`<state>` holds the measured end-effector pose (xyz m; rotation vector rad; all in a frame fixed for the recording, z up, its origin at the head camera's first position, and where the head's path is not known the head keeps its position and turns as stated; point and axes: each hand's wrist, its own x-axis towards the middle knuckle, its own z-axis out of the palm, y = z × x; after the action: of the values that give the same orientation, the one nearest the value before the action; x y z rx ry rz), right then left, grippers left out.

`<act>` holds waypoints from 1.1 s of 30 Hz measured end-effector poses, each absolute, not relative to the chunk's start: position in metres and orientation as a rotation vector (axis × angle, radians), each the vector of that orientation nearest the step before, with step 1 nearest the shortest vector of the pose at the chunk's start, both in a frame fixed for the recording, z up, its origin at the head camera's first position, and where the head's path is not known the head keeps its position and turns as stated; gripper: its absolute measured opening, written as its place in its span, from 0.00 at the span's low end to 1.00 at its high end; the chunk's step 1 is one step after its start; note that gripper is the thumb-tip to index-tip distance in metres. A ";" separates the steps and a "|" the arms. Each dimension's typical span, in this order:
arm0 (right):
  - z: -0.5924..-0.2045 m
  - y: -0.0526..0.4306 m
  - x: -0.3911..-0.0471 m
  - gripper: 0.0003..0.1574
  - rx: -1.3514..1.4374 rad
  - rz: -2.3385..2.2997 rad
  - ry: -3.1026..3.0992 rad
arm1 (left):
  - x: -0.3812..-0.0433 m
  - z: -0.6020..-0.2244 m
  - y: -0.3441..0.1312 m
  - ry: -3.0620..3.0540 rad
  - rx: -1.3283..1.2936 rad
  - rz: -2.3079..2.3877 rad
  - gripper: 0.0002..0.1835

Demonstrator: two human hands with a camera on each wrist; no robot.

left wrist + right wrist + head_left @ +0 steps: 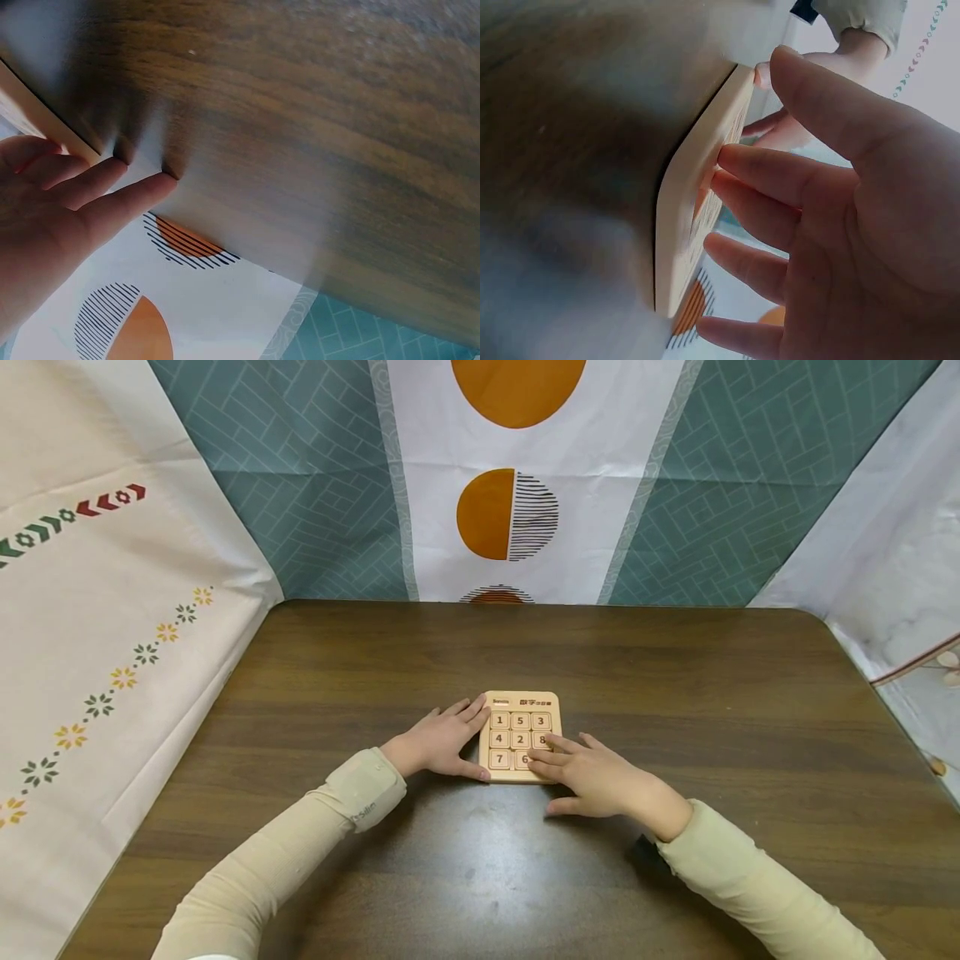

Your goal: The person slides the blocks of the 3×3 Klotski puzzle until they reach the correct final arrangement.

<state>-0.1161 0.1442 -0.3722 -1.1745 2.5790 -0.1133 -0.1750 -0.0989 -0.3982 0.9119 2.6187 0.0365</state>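
The head view shows digits on the square tiles (520, 739) of the pale board (512, 696), lying mid-way on the dark, wood-grained counter (675, 677) — the right-wrist view shows its thick, rounded side. The left hand (446, 742) spreads wide along the left edge — the right hand (596, 777) lays straight fingers on 6 and 8.

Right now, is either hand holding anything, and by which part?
Nothing is gripped: the left hand touches the left edge of the number puzzle; the right hand touches its numbered face.
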 end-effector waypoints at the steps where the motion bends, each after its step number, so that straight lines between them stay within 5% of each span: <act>1: -0.372 0.143 -0.116 0.39 -1.177 -0.112 2.575 | -0.175 -0.398 -0.099 2.617 0.912 0.038 0.56; 33: -0.373 0.164 -0.139 0.43 -0.962 -0.125 2.566 | -0.179 -0.393 -0.095 2.572 0.883 0.065 0.56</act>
<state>-0.1386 0.1636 -0.3730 -0.9616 2.5661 -0.1247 -0.1794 -0.0954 -0.3932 0.8832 2.5716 0.0649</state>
